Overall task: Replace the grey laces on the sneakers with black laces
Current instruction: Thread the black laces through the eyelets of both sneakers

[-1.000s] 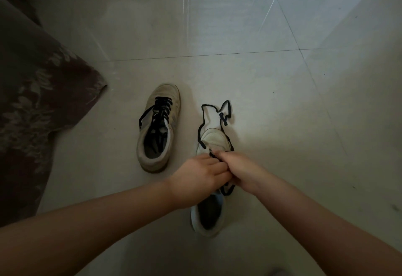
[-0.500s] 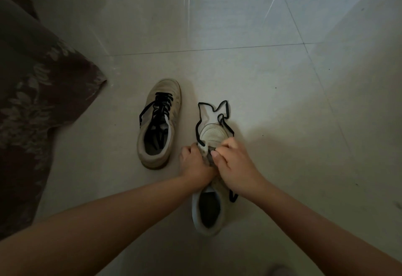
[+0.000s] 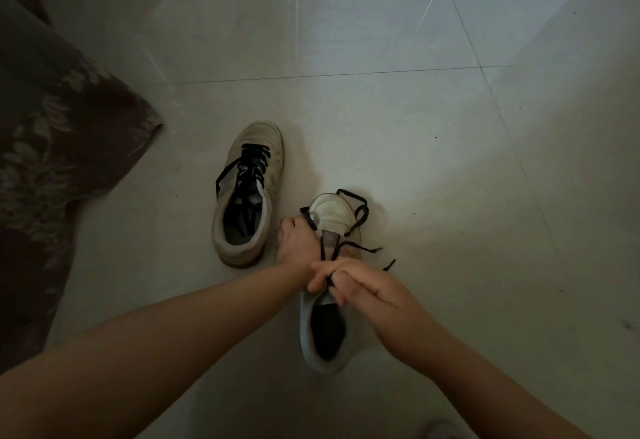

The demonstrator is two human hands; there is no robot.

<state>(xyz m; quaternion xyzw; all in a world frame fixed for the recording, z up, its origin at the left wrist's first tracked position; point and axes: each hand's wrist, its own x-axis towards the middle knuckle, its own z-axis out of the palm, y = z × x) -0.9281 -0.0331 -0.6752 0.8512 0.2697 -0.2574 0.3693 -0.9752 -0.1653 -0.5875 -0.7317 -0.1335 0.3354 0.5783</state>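
Observation:
Two pale sneakers lie on the tiled floor. The left sneaker (image 3: 247, 193) is threaded with a black lace, ends loose. The right sneaker (image 3: 330, 276) points away from me, with a black lace (image 3: 358, 217) looped loosely around its toe. My left hand (image 3: 298, 241) grips that shoe's left side near the eyelets, fingers over part of the lace. My right hand (image 3: 353, 283) is closed over the tongue area, pinching two strands of the lace that run up from the eyelets. A loose lace end trails on the floor to the right.
A dark floral fabric (image 3: 52, 148) drapes over the floor on the left. Pale glossy tiles (image 3: 450, 161) stretch ahead and to the right. A pale rounded object (image 3: 440, 430) peeks in at the bottom edge.
My right hand has drawn back toward me with the lace strands, shrinking the loop beyond the toe. My left hand has slid forward along the shoe's left side.

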